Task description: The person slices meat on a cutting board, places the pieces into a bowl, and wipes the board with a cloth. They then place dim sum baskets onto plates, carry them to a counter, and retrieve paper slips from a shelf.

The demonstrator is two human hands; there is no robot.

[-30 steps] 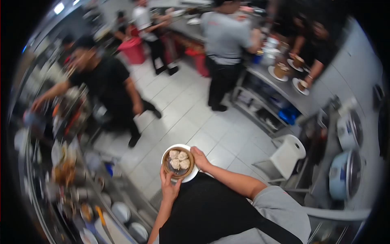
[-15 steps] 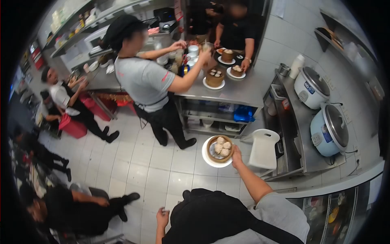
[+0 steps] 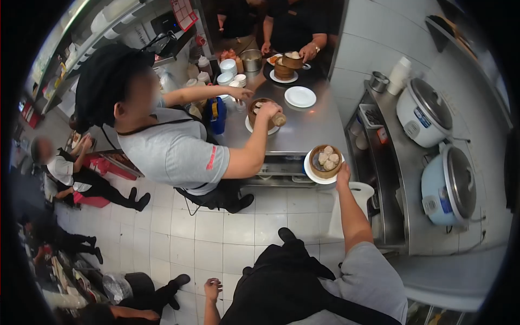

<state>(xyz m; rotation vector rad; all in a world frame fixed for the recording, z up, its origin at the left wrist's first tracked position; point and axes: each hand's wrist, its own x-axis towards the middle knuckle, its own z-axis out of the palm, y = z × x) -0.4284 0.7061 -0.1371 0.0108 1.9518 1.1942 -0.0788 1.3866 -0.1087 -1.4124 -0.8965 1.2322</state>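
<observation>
Right hand [image 3: 343, 174] holds out a round bamboo steamer [image 3: 324, 174] of pale dumplings [image 3: 328, 158]

From where I stand, the steamer sits on a round white plate [image 3: 310, 170], held out in front near the corner of a stainless-steel counter [image 3: 325, 125], with a white plastic chair [image 3: 355, 208] close by. The right hand's fingers are closed on the plate's rim at one side. The left hand [image 3: 213, 289] hangs low beside the black apron [image 3: 271, 292], fingers loosely bent and half open, gripping nothing I can see. A second white plate [image 3: 300, 97] lies on the counter. A co-worker in a grey shirt [image 3: 173, 149] reaches over another bamboo steamer [image 3: 253, 120].
</observation>
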